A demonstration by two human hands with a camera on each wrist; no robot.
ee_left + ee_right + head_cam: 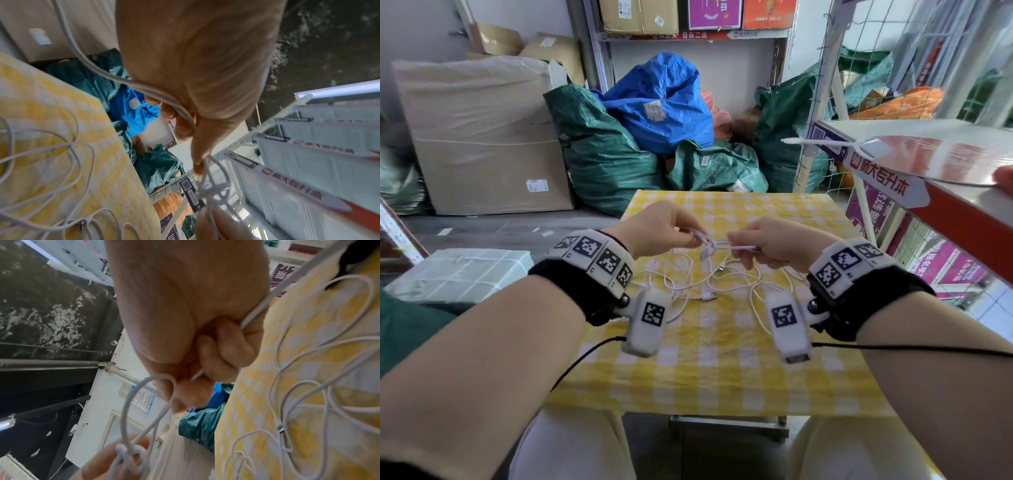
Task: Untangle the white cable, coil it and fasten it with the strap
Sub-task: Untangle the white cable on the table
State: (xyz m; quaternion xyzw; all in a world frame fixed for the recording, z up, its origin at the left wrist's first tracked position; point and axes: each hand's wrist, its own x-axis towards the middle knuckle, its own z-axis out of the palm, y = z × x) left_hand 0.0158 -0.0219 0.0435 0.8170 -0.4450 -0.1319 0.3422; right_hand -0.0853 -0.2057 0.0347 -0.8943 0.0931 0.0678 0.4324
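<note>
Nearest the body, loose loops of the white cable sprawl over the yellow checked worktop, with a connector end lying among them between the two wrists. Above that slack, both hands are raised just off the cloth and close together. The left hand has its fingers curled, its grip pinching one side of a small knot; the left wrist view shows a strand running through the curled fingers and the knot hanging just past the fingertip. The right hand is likewise curled, its grip closed on a strand that leads out of the knot; in the right wrist view an open loop stands between that hand and the knot.

The knot lies directly between the two grips, touching the left fingers and just beside the right, so neither hand has to reach. The held strand runs roughly left to right, from one hand to the other. By my reading, the untangling is in progress, with coiling not begun, and the next pull would have to go sideways along that line to open the loop rather than tighten it.

No strap can be made out with certainty in these views.

Beyond the worktop, green and blue sacks are piled against a large carton.
</note>
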